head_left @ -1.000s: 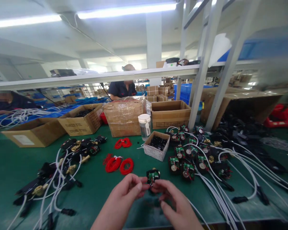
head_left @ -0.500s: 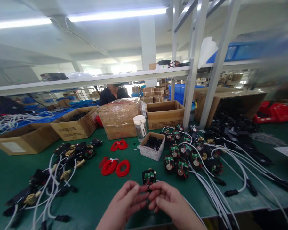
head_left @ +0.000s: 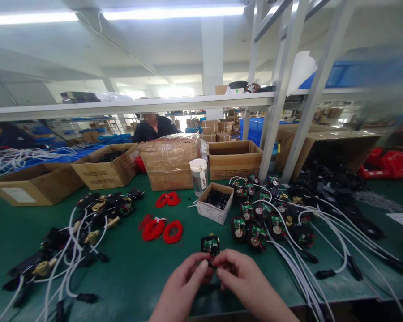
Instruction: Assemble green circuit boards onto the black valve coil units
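Observation:
A small black unit with a green circuit board (head_left: 210,244) lies on the green table in front of me. My left hand (head_left: 193,275) is at its near left side, thumb and forefinger pinched together. From the right, my right hand (head_left: 237,270) meets it, its fingers also closed in a pinch. The fingertips of both hands almost touch at the unit's near edge, where a bit of red shows. Whatever small part sits between them is hidden by the fingers.
Red wire coils (head_left: 153,229) lie left of the unit. Behind stand a small box of black parts (head_left: 211,213) and a lidded cup (head_left: 199,176). Similar circuit-board units (head_left: 257,236) with white cables crowd the right; black-and-brass assemblies (head_left: 92,237) lie left. A co-worker (head_left: 154,129) sits beyond.
Both hands' fingers have drawn in from a looser spread to a tighter pinch at the unit's near edge. The view has shifted slightly; the unit stays in place on the table.

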`<action>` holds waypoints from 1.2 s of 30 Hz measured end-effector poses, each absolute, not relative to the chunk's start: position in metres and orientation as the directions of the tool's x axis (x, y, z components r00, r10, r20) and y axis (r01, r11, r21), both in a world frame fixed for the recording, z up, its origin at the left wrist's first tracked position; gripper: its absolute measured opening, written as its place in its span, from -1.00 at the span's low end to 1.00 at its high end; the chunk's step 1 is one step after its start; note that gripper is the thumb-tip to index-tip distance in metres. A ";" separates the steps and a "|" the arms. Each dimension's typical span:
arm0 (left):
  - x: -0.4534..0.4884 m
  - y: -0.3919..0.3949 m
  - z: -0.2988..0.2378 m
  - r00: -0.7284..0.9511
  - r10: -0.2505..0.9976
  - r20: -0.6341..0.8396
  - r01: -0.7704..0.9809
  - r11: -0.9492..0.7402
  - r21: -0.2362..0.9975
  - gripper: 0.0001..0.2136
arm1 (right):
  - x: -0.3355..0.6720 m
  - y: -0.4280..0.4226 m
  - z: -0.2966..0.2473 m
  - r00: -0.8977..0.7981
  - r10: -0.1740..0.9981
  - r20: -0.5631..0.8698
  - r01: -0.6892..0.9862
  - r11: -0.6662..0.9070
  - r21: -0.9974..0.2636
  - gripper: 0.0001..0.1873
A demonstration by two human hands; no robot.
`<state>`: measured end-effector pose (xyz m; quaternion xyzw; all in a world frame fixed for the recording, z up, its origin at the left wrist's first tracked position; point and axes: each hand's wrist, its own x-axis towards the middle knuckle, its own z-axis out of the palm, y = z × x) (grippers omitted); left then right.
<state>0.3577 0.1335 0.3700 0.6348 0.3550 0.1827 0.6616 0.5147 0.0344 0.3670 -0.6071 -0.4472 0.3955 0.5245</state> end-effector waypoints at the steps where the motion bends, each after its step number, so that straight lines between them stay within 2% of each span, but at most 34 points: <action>1: 0.357 0.132 0.368 0.688 0.708 -0.158 0.197 0.026 0.980 -0.53 | 0.515 0.033 0.368 0.279 0.960 0.020 0.211 -0.041 -0.977 -0.85; 5: 0.350 0.124 0.358 0.671 0.733 0.115 0.210 -0.336 0.918 -0.81 | 0.516 0.025 0.367 0.218 0.970 0.104 0.445 -0.004 -0.895 -0.83; 7: 0.344 0.122 0.353 0.683 0.713 0.159 0.244 -0.428 0.870 -0.89 | 0.516 0.021 0.363 0.176 0.978 0.114 0.506 0.010 -0.863 -0.81; 11: 0.336 0.121 0.340 0.722 0.668 0.181 0.277 -0.518 0.809 -0.88 | 0.516 0.016 0.351 0.129 0.988 0.083 0.536 0.000 -0.844 -0.78; 14: 0.335 0.121 0.332 0.750 0.637 0.180 0.276 -0.548 0.790 -0.87 | 0.517 0.013 0.343 0.159 0.986 0.044 0.496 -0.041 -0.867 -0.68; 17: 0.338 0.120 0.331 0.753 0.635 0.173 0.274 -0.541 0.795 -0.84 | 0.519 0.012 0.342 0.172 0.982 0.078 0.545 -0.029 -0.838 -0.76; 22: 0.345 0.120 0.339 0.745 0.642 0.184 0.210 -0.487 0.848 -0.86 | 0.519 0.014 0.354 0.083 0.973 0.215 0.555 0.134 -0.821 -0.82; 25: 0.346 0.124 0.343 0.799 0.579 0.160 0.148 -0.447 0.882 -0.73 | 0.518 0.014 0.362 0.053 0.960 0.276 0.512 0.211 -0.832 -0.79; 28: 0.344 0.126 0.345 0.812 0.577 0.089 0.200 -0.418 0.886 -0.84 | 0.518 0.015 0.366 0.043 0.955 0.292 0.504 0.232 -0.832 -0.79; 30: 0.342 0.125 0.346 0.793 0.605 0.072 0.244 -0.424 0.872 -0.92 | 0.519 0.014 0.366 0.032 0.957 0.289 0.510 0.233 -0.828 -0.81; 36: 0.341 0.126 0.354 0.756 0.641 0.136 0.274 -0.498 0.823 -0.90 | 0.522 0.014 0.361 0.121 0.975 0.188 0.543 0.093 -0.834 -0.79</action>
